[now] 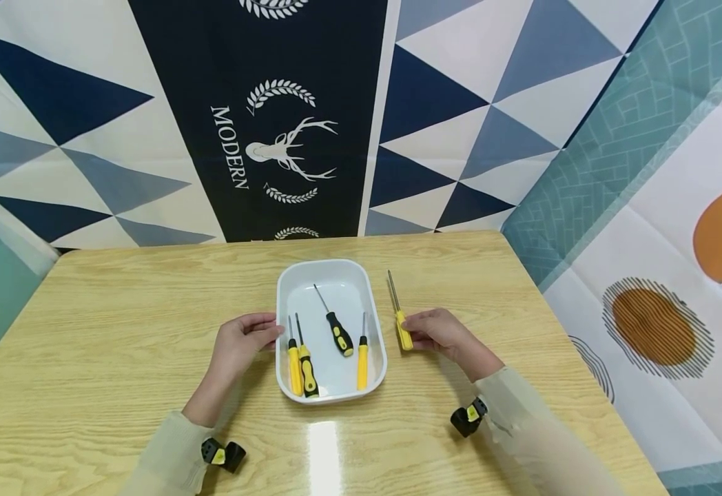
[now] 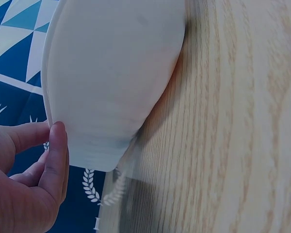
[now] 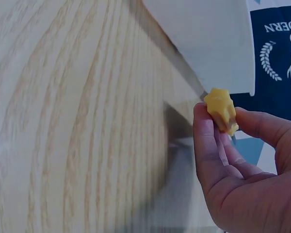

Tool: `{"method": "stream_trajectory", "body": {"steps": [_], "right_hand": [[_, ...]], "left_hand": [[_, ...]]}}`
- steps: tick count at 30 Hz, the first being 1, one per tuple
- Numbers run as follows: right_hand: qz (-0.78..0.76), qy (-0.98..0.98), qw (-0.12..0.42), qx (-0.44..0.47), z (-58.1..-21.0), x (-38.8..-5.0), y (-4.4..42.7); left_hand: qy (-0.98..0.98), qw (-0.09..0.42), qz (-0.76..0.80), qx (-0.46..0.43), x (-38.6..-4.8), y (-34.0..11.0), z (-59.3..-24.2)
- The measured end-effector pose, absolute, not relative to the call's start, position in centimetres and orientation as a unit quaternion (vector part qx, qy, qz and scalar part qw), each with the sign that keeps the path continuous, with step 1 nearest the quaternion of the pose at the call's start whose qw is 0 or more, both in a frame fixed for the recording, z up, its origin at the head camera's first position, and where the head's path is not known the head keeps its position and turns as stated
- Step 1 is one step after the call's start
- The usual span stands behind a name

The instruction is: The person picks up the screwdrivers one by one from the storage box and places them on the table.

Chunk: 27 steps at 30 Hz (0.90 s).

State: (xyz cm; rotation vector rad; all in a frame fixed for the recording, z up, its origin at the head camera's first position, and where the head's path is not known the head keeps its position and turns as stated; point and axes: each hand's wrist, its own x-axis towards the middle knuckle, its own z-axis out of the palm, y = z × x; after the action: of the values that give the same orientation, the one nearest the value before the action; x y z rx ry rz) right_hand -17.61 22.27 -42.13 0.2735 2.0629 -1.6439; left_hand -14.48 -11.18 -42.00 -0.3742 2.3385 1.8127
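Observation:
A white tray (image 1: 336, 274) stands on the table with several yellow and black screwdrivers in it. The left hand (image 1: 239, 348) pinches the tray's left rim between thumb and fingers; the left wrist view shows the hand (image 2: 31, 179) at the rim of the tray (image 2: 111, 73). Just right of the tray, the right hand (image 1: 444, 337) holds a screwdriver by its yellow handle (image 1: 403, 332), the shaft pointing away from the person. In the right wrist view the yellow handle (image 3: 220, 109) sits between thumb and fingers of the right hand (image 3: 247, 170).
Inside the tray, a black and yellow screwdriver (image 1: 339, 334) lies near the middle, two more at the left wall and a yellow one (image 1: 362, 365) at the right. The wooden table (image 1: 119, 331) ends at a patterned cloth (image 1: 299, 138) behind and another on the right.

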Motion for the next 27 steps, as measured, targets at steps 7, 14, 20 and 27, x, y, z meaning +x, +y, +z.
{"method": "stream_trajectory", "body": {"steps": [7, 14, 20, 27], "right_hand": [[-0.587, 0.763, 0.242, 0.118, -42.67, -17.82, 22.41], [-0.580, 0.766, 0.247, 0.123, -42.72, -18.03, 22.59], [-0.571, 0.771, 0.247, 0.137, -42.98, -18.15, 22.44], [-0.562, 0.779, 0.242, 0.136, -42.85, -18.19, 22.15]], "left_hand": [[0.781, 0.081, 0.606, -0.124, -14.46, -11.20, -42.03], [0.782, 0.077, 0.606, -0.123, -14.49, -11.16, -42.10], [0.781, 0.078, 0.607, -0.124, -14.43, -11.19, -42.14], [0.781, 0.078, 0.606, -0.127, -14.46, -11.16, -42.11]]}}
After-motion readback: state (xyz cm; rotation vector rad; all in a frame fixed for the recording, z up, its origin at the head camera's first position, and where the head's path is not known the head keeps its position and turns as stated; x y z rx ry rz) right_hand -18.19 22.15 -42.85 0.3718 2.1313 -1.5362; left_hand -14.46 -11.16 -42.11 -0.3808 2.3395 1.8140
